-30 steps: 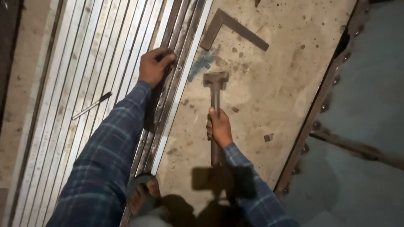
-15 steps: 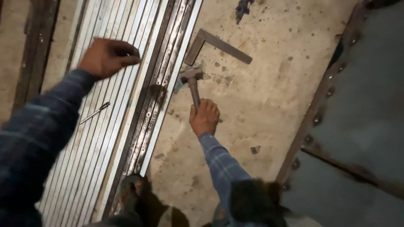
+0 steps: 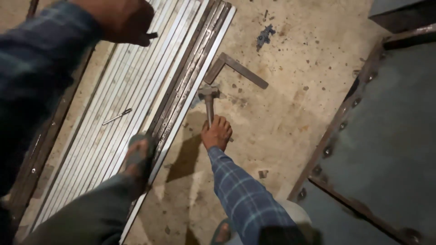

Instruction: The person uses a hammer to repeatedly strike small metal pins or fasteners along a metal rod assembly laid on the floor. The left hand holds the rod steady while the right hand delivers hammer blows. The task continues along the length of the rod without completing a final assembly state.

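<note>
My right hand [image 3: 217, 133] is down on the floor [image 3: 290, 118], fingers curled shut around the handle of a hammer [image 3: 209, 100]. The hammer is a plain grey metal one, its short head [image 3: 208, 92] lying flat on the concrete just beside the edge of the strips [image 3: 136, 100], the handle running straight back under my palm. My left hand [image 3: 122, 20] is raised near the top of the view, close to the camera and blurred, closed into a fist that pinches a small dark piece [image 3: 151, 35] jutting out from between the fingers; I cannot tell what that piece is. Below it the strips lie side by side in a long pale bundle running diagonally across the floor, with darker perforated rails [image 3: 190, 77] along their right edge. A thin rod [image 3: 116, 116] rests loose on top of the strips, well apart from both hands. My foot in a sandal [image 3: 136, 156] stands on the right edge of the bundle, near the hammer hand. A metal square [image 3: 236, 70] lies on the concrete just beyond the hammer head, and a small dark scrap [image 3: 265, 35] lies farther off. To the right, a large dark sheet [image 3: 390, 136] with a riveted rim [image 3: 324, 152] covers the floor.
</note>
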